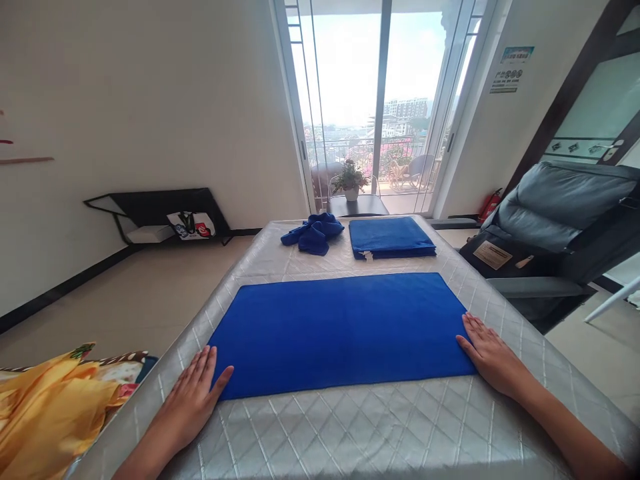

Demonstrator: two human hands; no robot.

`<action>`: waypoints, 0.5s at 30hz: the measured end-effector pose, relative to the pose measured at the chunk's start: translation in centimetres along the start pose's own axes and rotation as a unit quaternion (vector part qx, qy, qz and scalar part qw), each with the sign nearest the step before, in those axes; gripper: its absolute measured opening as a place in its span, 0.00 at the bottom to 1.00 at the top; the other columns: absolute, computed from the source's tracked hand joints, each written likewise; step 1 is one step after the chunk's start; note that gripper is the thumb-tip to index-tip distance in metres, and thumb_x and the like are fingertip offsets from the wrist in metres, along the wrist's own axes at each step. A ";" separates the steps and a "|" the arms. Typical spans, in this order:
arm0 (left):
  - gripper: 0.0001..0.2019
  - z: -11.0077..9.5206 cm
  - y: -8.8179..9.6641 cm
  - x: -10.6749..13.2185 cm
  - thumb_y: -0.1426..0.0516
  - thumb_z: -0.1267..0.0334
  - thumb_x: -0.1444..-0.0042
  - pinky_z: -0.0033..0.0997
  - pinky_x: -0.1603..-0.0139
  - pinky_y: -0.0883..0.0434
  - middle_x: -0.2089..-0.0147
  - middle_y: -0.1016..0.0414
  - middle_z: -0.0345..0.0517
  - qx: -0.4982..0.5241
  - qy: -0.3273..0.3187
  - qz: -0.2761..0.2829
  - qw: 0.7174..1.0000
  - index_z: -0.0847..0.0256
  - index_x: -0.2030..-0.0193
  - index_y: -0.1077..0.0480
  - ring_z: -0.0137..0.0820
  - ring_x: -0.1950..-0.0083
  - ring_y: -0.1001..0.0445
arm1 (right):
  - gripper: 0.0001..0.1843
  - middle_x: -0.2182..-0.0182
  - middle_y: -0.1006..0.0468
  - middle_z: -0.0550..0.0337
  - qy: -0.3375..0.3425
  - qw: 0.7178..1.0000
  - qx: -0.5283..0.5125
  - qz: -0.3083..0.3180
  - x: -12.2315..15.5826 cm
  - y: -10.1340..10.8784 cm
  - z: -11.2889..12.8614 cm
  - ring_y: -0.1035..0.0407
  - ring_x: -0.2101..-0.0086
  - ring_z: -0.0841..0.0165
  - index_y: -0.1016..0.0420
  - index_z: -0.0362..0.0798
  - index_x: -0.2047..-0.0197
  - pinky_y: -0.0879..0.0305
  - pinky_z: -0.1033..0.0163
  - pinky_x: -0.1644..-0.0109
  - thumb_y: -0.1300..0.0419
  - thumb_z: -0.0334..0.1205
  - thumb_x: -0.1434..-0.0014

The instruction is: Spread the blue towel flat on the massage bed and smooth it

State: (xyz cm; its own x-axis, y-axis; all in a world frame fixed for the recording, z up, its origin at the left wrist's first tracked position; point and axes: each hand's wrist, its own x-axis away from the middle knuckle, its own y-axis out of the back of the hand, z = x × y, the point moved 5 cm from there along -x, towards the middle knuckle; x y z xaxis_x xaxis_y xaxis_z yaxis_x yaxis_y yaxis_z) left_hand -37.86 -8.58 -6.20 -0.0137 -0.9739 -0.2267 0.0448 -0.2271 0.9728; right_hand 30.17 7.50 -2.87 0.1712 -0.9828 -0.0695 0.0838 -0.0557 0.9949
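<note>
A blue towel (345, 333) lies spread flat across the quilted silver-grey table cover (350, 433). My left hand (193, 393) rests at its left edge, fingers stretched out and the thumb on the cloth near the front corner. At the right edge lies my right hand (487, 350), also flat with its fingers extended and its thumb touching the cloth. Farther back, a stack of folded blue towels (393, 237) with a small white tag sits to the right. A crumpled blue cloth (315, 233) is heaped to its left.
Yellow patterned fabric (55, 407) is piled at the lower left beside the table. A grey recliner (555, 220) stands close on the right. Behind the table are a potted plant (351, 183) on a chair and a sliding glass door (383, 100). A black rack (165, 207) is by the left wall.
</note>
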 end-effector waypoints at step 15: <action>0.34 -24.9 7.1 -14.8 0.65 0.46 0.28 0.45 0.26 0.45 0.26 0.48 0.59 0.106 -0.151 0.052 0.981 0.71 0.27 0.48 0.39 0.25 0.50 | 0.40 0.28 0.53 0.47 0.186 0.981 -0.041 0.040 -4.1 4.6 24.4 0.59 0.29 0.61 0.50 0.35 0.26 0.60 0.50 0.26 0.70 0.55 0.28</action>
State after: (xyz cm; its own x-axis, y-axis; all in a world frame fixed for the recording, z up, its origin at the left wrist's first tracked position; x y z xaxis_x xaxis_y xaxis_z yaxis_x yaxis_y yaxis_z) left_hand -12.43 4.13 2.85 -0.3163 -0.9393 -0.1329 -0.1472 -0.0898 0.9850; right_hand 5.90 6.93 3.82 0.5251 -0.8506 -0.0277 0.1318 0.0492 0.9901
